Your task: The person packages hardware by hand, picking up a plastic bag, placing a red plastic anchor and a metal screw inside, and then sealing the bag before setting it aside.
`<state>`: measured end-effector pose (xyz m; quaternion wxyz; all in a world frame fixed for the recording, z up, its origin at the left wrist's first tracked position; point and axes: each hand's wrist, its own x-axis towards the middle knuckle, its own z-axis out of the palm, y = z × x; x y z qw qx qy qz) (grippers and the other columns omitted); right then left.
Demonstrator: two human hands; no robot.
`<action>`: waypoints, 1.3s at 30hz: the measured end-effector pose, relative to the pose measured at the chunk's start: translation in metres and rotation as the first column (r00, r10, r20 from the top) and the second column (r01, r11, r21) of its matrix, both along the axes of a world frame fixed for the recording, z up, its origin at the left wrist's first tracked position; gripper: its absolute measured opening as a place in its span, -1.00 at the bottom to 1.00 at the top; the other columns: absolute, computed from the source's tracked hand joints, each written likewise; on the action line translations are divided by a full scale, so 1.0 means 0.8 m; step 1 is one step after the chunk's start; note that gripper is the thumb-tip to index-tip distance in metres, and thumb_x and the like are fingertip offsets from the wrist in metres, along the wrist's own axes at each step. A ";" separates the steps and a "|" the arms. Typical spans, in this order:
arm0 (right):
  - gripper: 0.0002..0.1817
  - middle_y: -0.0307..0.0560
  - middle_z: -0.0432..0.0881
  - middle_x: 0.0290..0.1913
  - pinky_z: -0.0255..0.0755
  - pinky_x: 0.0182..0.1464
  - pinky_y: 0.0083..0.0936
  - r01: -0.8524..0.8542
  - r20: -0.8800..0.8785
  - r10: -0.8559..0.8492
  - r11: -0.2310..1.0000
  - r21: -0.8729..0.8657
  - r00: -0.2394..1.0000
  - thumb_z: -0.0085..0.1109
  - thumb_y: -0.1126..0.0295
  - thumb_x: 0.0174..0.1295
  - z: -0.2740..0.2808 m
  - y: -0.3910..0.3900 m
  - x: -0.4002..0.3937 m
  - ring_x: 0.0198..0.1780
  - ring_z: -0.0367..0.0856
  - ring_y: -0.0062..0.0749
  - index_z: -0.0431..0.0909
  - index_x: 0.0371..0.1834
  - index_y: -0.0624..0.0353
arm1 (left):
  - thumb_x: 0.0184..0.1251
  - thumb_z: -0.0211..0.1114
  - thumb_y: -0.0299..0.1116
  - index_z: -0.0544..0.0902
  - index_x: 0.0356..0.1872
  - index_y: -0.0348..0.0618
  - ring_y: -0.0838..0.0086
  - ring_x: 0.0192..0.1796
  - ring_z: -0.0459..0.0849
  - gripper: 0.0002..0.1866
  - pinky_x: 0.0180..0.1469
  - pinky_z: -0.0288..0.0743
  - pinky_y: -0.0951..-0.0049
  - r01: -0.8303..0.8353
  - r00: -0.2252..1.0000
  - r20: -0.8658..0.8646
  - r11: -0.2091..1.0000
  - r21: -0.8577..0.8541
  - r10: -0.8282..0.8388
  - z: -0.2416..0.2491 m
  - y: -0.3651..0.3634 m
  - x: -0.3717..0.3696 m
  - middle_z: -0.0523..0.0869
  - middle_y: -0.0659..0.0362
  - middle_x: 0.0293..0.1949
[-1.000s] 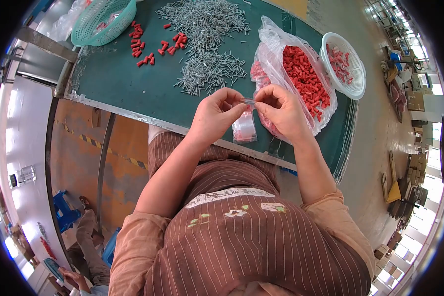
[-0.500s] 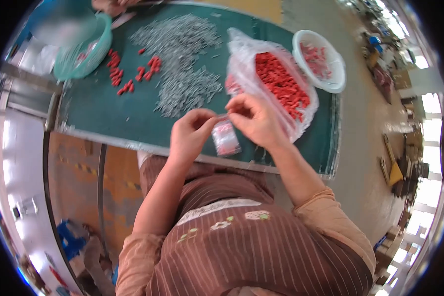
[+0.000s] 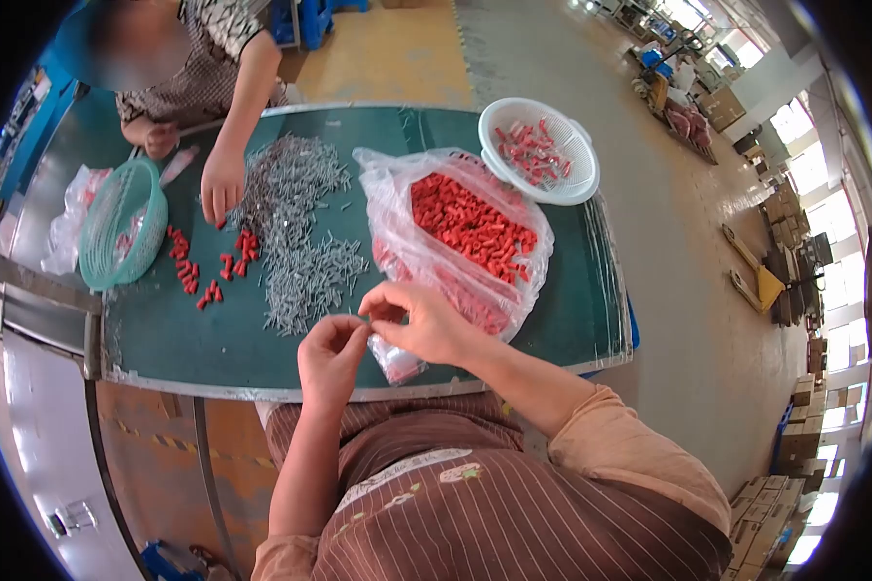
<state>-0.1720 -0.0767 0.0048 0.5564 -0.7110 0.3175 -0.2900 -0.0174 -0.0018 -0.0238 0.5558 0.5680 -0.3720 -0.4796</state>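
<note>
My left hand [image 3: 329,360] and my right hand [image 3: 424,324] meet at the table's near side, fingertips pinched together at the top edge of a small clear plastic bag [image 3: 399,365]. Its lower part shows beneath my right hand, with reddish contents and a whitish band. The exact grip is partly hidden by my fingers. Just beyond my right hand lies a large clear plastic sack [image 3: 388,208], open over a heap of small red plastic pieces [image 3: 465,223]. Ahead of my left hand spreads a pile of thin grey screw-like pieces [image 3: 305,271].
Across the green table [image 3: 184,353], a person's hand [image 3: 223,184] reaches to loose red pieces [image 3: 247,247]. A green basket [image 3: 155,232] stands at the left. A white basket [image 3: 591,165] with small filled bags sits at the far right corner.
The view has tilted up and shifted, showing more of the person opposite, whose hand is now over the red pieces. My hands still pinch the small bag's top, closer together.
</note>
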 end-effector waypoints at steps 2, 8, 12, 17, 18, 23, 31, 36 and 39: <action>-0.82 -0.19 0.64 -0.29 0.52 -0.20 -0.58 -0.038 -0.035 0.037 0.999 -0.035 0.999 0.24 0.62 0.20 0.005 -0.003 -0.004 -0.25 0.61 -0.62 0.56 -0.13 0.29 | 0.29 0.33 -0.56 0.65 -0.29 -0.31 0.73 -0.32 0.58 -0.96 -0.24 0.47 0.70 0.014 0.999 0.029 0.999 0.047 -0.016 0.002 0.000 0.003 0.68 0.31 -0.37; -0.92 -0.19 0.68 -0.24 0.53 -0.21 -0.57 0.236 -0.137 -0.289 0.921 -0.311 0.947 0.26 0.54 0.23 0.059 -0.056 -0.065 -0.21 0.64 -0.59 0.60 -0.23 0.26 | 0.39 0.23 -0.53 0.56 -0.12 -0.27 0.77 -0.46 0.44 -0.89 -0.47 0.32 0.71 0.061 0.998 -0.015 0.998 -0.013 -0.061 -0.003 -0.002 0.000 0.56 0.32 -0.36; -0.72 -0.08 0.64 -0.15 0.51 -0.12 -0.49 0.618 0.211 -0.714 0.372 -0.692 0.667 0.21 0.58 0.18 0.094 -0.128 -0.142 -0.19 0.63 -0.42 0.57 -0.01 0.20 | 0.34 0.26 -0.54 0.59 -0.11 -0.29 0.78 -0.41 0.41 -0.86 -0.41 0.31 0.71 0.021 0.999 0.036 0.999 0.038 -0.022 -0.023 0.014 0.006 0.55 0.33 -0.34; -0.73 -0.06 0.62 -0.11 0.52 -0.15 -0.49 0.469 0.083 -0.549 0.614 -0.635 0.832 0.19 0.63 0.16 0.051 -0.062 -0.135 -0.19 0.62 -0.30 0.58 -0.06 0.17 | 0.31 0.26 -0.56 0.60 -0.10 -0.28 0.76 -0.40 0.41 -0.84 -0.37 0.33 0.68 -0.014 0.991 0.133 0.994 0.108 -0.001 -0.044 0.032 0.020 0.54 0.33 -0.37; -0.74 -0.03 0.61 -0.10 0.52 -0.11 -0.43 0.436 0.069 -0.493 0.684 -0.585 0.867 0.20 0.62 0.15 0.027 -0.040 -0.121 -0.15 0.62 -0.24 0.58 -0.07 0.19 | 0.30 0.27 -0.55 0.60 -0.11 -0.27 0.76 -0.41 0.41 -0.84 -0.37 0.33 0.67 -0.020 0.988 0.152 0.995 0.102 0.004 -0.050 0.035 0.021 0.53 0.32 -0.38; -0.67 0.04 0.58 -0.07 0.48 0.02 -0.38 0.143 -0.221 -0.250 0.901 -0.410 0.943 0.23 0.61 0.07 -0.047 0.042 -0.057 -0.01 0.60 -0.15 0.56 -0.04 0.25 | 0.26 0.31 -0.45 0.59 -0.03 -0.27 0.53 -0.34 0.60 -0.73 -0.25 0.50 0.50 0.019 0.914 0.403 0.997 0.077 -0.049 -0.059 0.044 0.018 0.65 0.14 -0.28; -0.45 0.16 0.50 0.12 0.36 0.24 -0.17 -0.031 -0.480 -0.215 0.891 -0.454 0.850 0.31 0.47 0.02 -0.070 0.060 -0.033 0.19 0.46 0.07 0.45 0.16 0.26 | 0.20 0.29 -0.33 0.55 0.14 -0.23 0.30 -0.20 0.71 -0.53 -0.09 0.58 0.33 0.049 0.849 0.499 0.966 0.253 -0.174 -0.068 0.054 0.007 0.72 0.02 -0.13; -0.50 0.18 0.50 0.09 0.37 0.20 -0.14 -0.048 -0.441 -0.204 0.868 -0.495 0.874 0.25 0.51 0.05 -0.085 0.059 -0.017 0.15 0.48 0.10 0.47 0.13 0.28 | 0.16 0.30 -0.33 0.56 0.14 -0.24 0.26 -0.25 0.70 -0.52 -0.15 0.57 0.29 0.126 0.852 0.482 0.974 0.189 -0.204 -0.058 0.051 0.000 0.71 0.01 -0.15; -0.57 0.17 0.52 0.04 0.41 0.13 -0.13 0.001 -0.372 -0.228 0.853 -0.521 0.900 0.20 0.54 0.07 -0.096 0.052 -0.013 0.08 0.52 0.10 0.51 0.07 0.29 | 0.18 0.30 -0.32 0.57 0.12 -0.23 0.22 -0.23 0.70 -0.55 -0.13 0.57 0.28 0.125 0.843 0.514 0.987 0.101 -0.160 -0.073 0.053 0.001 0.71 0.02 -0.17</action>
